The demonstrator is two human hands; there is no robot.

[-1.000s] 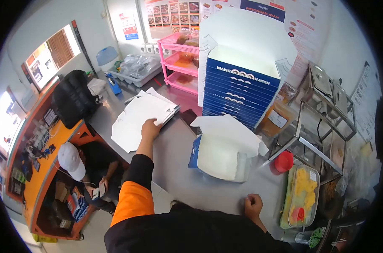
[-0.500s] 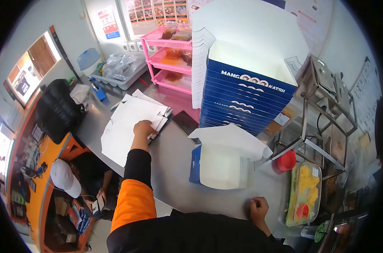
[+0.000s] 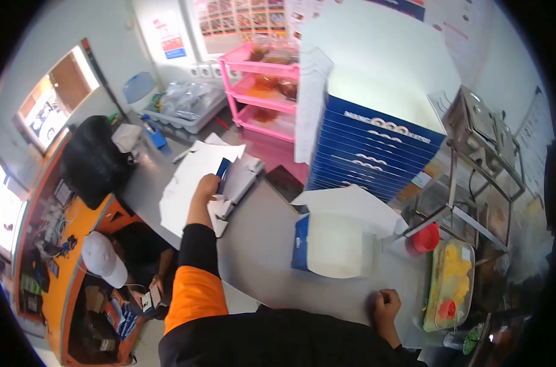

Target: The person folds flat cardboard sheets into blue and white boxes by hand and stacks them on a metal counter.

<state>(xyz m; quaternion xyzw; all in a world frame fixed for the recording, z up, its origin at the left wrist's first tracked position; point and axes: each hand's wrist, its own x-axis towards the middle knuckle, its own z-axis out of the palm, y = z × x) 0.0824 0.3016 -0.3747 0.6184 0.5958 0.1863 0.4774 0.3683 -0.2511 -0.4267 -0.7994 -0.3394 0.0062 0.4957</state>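
Pinching one flat box blank (image 3: 198, 177) off the stack left of centre, my left hand (image 3: 208, 185) must pull it toward the open box (image 3: 336, 244); my right hand (image 3: 385, 304) rests fisted on the counter (image 3: 259, 251).

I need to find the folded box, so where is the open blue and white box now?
In the head view the open blue and white box sits on the steel counter, right of centre, in front of the tall stack of blue boxes.

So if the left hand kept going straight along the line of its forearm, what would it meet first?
The left hand grips a flat white box blank, lifted off the pile of blanks. Beyond that sheet, likely the grey tray of plastic bags near the wall, though depth is unclear.
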